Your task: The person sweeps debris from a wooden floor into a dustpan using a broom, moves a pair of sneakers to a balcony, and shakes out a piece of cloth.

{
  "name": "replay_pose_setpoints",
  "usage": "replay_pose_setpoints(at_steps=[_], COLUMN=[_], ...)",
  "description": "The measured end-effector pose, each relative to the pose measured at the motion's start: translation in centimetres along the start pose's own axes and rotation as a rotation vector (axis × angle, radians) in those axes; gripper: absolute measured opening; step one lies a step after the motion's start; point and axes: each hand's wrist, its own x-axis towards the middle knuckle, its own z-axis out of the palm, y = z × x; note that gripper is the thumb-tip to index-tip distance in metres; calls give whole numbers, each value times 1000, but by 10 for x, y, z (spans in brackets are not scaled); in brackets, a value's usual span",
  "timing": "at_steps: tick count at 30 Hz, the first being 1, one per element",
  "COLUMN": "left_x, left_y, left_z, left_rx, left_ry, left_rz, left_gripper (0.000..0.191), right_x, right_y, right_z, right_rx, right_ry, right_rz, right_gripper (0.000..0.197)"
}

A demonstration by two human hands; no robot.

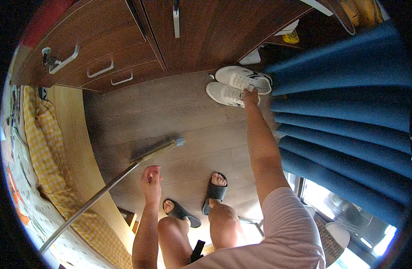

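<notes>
A pair of white lace-up sneakers stands side by side on the floor beside the dark wooden cabinet, the near sneaker (222,94) and the far sneaker (231,74). My right hand (250,97) reaches down to them and grips the near sneaker at its opening; the fingertips are partly hidden. Loosely curled and empty, my left hand (151,181) hangs over the floor in front of my knee. Just beyond it lies the head of a broom (159,150), bristles against the floor. Its metal handle (88,204) slants across the bed edge to the lower left.
Brown wooden cabinets (199,40) with metal handles (100,70) line the far side. Blue curtains (340,107) hang close to my right arm. At left is a bed with a wooden side board (71,134) and yellow checked cloth (48,141). Black slippers (216,191) are on my feet.
</notes>
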Motion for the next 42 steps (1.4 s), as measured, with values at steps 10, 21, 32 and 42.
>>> replay_pose_setpoints(at_steps=[10, 21, 32, 42], left_x=[-15, -70, -212, -260], left_y=[4, 46, 238, 341], left_z=[-18, -27, 39, 61], left_rx=[164, 77, 285, 635], left_ry=[33, -56, -429, -853], left_rz=[13, 59, 116, 450], left_gripper=[7, 10, 18, 18], right_x=[15, -159, -371, -507], right_y=[30, 49, 13, 6], right_z=[39, -67, -322, -446], right_rx=[381, 755, 1181, 1407], right_ry=[-211, -216, -113, 355], right_rz=[135, 406, 418, 664], right_gripper=[51, 29, 18, 13])
